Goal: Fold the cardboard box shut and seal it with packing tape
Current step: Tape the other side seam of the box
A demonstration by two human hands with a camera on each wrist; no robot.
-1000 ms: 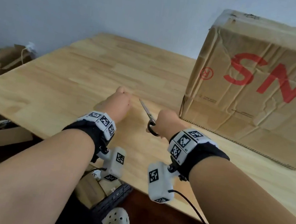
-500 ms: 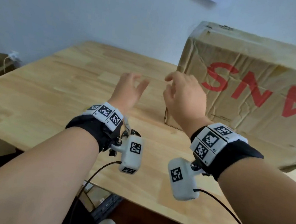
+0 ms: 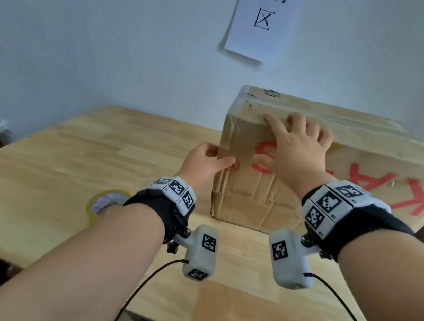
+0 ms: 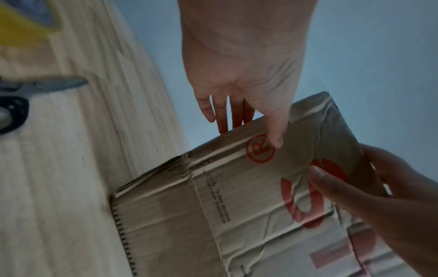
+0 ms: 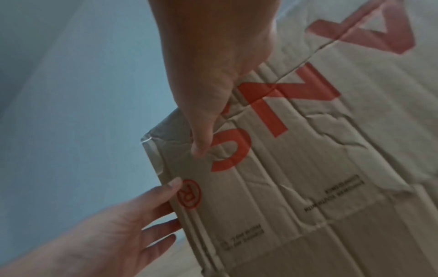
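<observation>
Plainly the cardboard box (image 3: 276,195) is worn: its near face is creased all over, carries upside-down red lettering and a small red circled R, and glossy tape already wraps its upper left corner in the wrist views. It stands on the wooden table (image 3: 51,166) at centre right of the head frame, against the wall. The left hand (image 3: 202,164) clasps the box's left vertical edge, thumb on the front by the R mark and fingers round the side. The right hand (image 3: 296,147) lies spread wide and flat on the front face, fingertips hooked over the top edge. The risk I would judge greatest: soft, crumpled board may buckle under these grips if the box is turned or tipped, and the bottom flap, which seems loose at the left corner, could spring open. The roll of packing tape (image 3: 104,204) lies at the lower left, half behind the forearm; scissors (image 4: 42,88) sit nearby.
</observation>
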